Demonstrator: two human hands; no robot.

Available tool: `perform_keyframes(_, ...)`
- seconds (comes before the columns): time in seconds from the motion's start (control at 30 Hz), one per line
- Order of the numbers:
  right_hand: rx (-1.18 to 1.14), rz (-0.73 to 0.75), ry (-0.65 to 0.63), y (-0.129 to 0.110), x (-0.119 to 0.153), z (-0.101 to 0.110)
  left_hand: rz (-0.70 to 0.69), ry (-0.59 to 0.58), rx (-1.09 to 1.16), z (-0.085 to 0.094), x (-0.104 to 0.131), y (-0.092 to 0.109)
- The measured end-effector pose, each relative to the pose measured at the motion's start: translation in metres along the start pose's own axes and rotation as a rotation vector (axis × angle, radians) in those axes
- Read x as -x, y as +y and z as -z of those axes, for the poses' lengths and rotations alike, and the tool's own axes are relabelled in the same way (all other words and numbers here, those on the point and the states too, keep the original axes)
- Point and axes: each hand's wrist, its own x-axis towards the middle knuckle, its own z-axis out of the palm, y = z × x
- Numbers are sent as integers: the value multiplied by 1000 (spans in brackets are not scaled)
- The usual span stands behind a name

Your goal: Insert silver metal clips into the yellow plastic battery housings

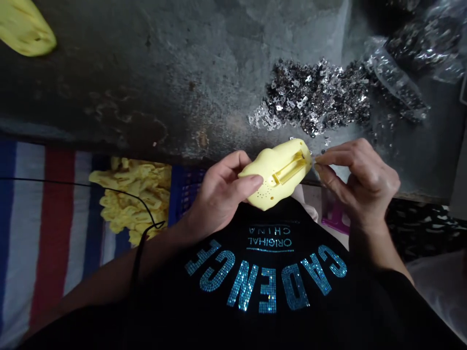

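Observation:
My left hand grips a yellow plastic shell by its left end, thumb on top. The shell has a long rectangular slot, a cluster of tiny holes and a few round holes. Just off the shell's right end, my right hand is closed in a pinch of thumb and forefinger; whatever is between the fingertips is too small to name. Above both hands, a heap of small shiny metal pieces lies on the dark metal table.
Another yellow shell lies at the table's far left. Clear plastic bags sit at the upper right. Below the table edge are many yellow pieces, a blue basket and a black cable. Something magenta shows near my right wrist.

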Motion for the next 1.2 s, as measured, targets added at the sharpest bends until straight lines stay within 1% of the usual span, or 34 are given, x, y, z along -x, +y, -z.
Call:
perform_keyframes(0.07, 4, 26, 0, 1, -3, -3, -8, -5, 14, 0, 1, -1)
perform_keyframes(0.13, -8, 15, -7, 9, -4, -6, -7, -12, 34, 0, -2, -1)
perform_keyframes(0.2, 22, -57, 8, 24, -2, -8, -18, 5, 54, 1, -7, -2)
perform_keyframes(0.27, 94, -167, 53, 45, 4, -7, -35, 61, 57, 3, -13, -2)
perform_keyframes(0.33, 150, -266, 115, 63, 14, -2, -69, 123, 54, 8, -16, -1)
perform_keyframes(0.4, 158, -317, 163, 72, 24, 7, -105, 164, 55, 13, -17, 0)
perform_keyframes(0.47, 161, -313, 145, 69, 32, 14, -118, 177, 58, 18, -14, 1)
perform_keyframes(0.53, 174, -281, 40, 60, 38, 16, -100, 174, 67, 21, -11, 2)
perform_keyframes(0.6, 232, -248, -70, 50, 42, 13, -78, 164, 68, 21, -9, 1)
perform_keyframes(0.67, 342, -226, -114, 44, 44, 5, -73, 158, 59, 20, -8, -1)
perform_keyframes(0.77, 475, -227, -110, 45, 44, -11, -72, 153, 40, 17, -6, -2)
perform_keyframes(0.87, 485, -220, -114, 49, 42, -20, -66, 139, 30, 15, -4, -3)
perform_keyframes(0.93, 458, -199, -120, 49, 42, -19, -60, 127, 35, 14, -3, -3)
perform_keyframes(1.07, 346, -174, -137, 47, 47, -10, -47, 112, 38, 13, -3, -4)
perform_keyframes(1.2, 285, -236, -120, 50, 53, -5, -43, 99, 28, 12, -4, -6)
